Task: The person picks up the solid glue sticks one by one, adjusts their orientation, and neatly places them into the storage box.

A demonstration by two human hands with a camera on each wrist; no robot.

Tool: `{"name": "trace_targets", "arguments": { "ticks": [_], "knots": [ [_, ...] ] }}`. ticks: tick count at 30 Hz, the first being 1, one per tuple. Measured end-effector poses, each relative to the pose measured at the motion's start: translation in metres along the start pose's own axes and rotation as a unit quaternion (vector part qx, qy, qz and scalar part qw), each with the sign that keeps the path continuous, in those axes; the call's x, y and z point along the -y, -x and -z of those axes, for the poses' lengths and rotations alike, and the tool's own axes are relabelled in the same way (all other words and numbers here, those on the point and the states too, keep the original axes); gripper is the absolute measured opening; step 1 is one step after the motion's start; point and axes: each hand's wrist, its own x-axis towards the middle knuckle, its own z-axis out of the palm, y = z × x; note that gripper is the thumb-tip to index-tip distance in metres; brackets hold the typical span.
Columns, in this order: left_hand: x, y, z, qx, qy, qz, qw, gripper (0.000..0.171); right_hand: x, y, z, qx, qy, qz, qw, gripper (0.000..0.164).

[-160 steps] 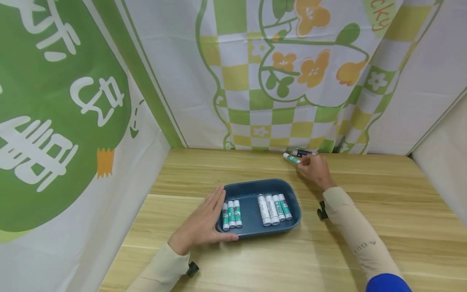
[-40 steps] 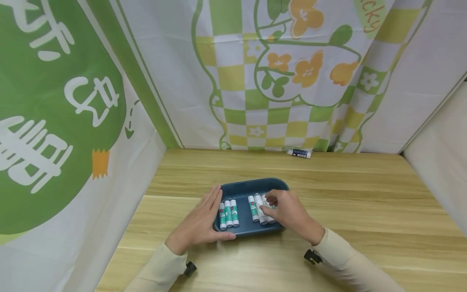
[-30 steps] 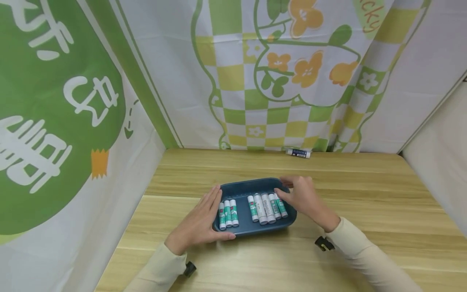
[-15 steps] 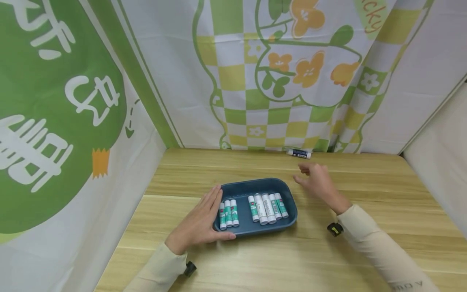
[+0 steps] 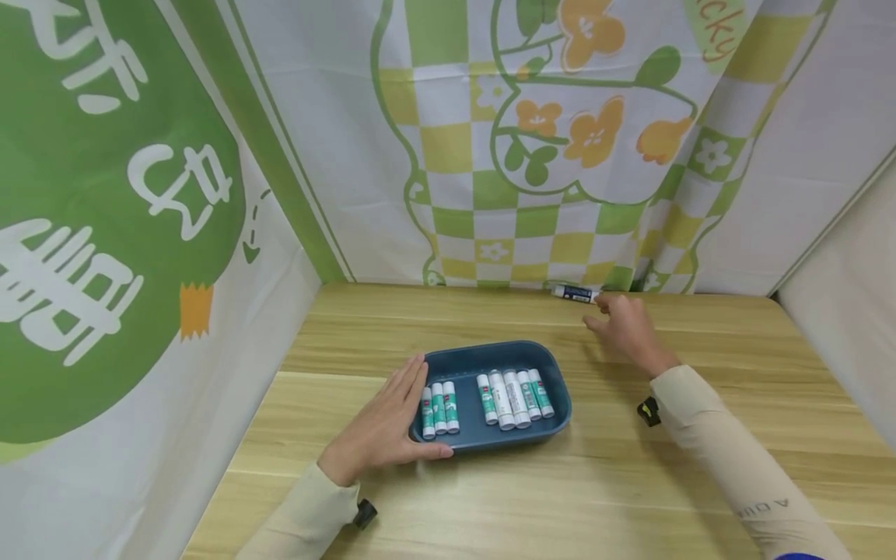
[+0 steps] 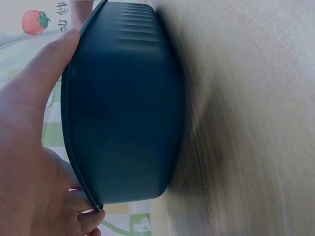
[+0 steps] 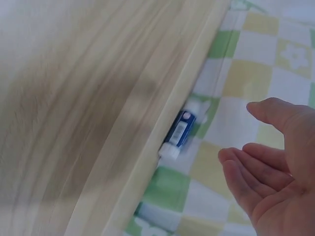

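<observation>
My left hand [image 5: 381, 424] grips the left end of a dark blue tray [image 5: 490, 449], its thumb on the near rim and its fingers at the far rim. Inside the tray, three green-and-white glue sticks [image 5: 439, 408] lie at the left. Several white and green glue sticks [image 5: 514, 398] form a row at the right. A navy-labelled glue stick [image 5: 574, 293] lies at the table's back edge. My right hand [image 5: 626, 327] reaches beside its right end, thumb and fingers apart. In the right wrist view a gap shows between the fingers and that stick [image 7: 178, 129].
The tray stands on a wood-grain table [image 5: 700, 373]. Behind the back edge hangs a checkered, flower-printed cloth [image 5: 518, 225]. A green and white printed sheet [image 5: 140, 233] rises along the left side.
A green glue stick has gone from the back edge into the tray's right row, carried by the right hand. That hand has since left the tray for the navy-labelled stick. The left hand stayed.
</observation>
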Motion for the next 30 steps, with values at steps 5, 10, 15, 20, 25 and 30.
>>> {"name": "trace_targets", "arguments": {
  "ticks": [5,10,15,20,25,30],
  "knots": [
    [0.0,0.0,0.001,0.003,0.0,-0.001,1.0,0.137,-0.013,-0.011,-0.001,0.004,0.008,0.006,1.0,0.036],
    [0.0,0.0,0.001,0.011,-0.003,0.0,0.9999,0.137,-0.026,-0.019,-0.004,0.052,0.003,-0.016,0.999,0.042],
    [-0.001,0.0,0.002,0.016,0.0,0.002,0.9999,0.137,-0.04,-0.029,-0.007,0.053,0.027,-0.01,0.998,0.041],
    [-0.001,0.0,0.004,0.02,0.001,0.006,0.9998,0.137,-0.048,-0.038,-0.01,0.064,0.042,-0.005,0.997,0.04],
    [0.0,0.001,0.003,0.02,-0.004,0.006,0.9998,0.137,-0.05,-0.043,-0.015,0.094,0.041,-0.025,0.994,0.043],
    [-0.001,0.001,0.003,0.017,-0.007,0.003,0.9998,0.136,-0.051,-0.045,-0.02,0.097,0.038,-0.044,0.994,0.039]
  ]
}}
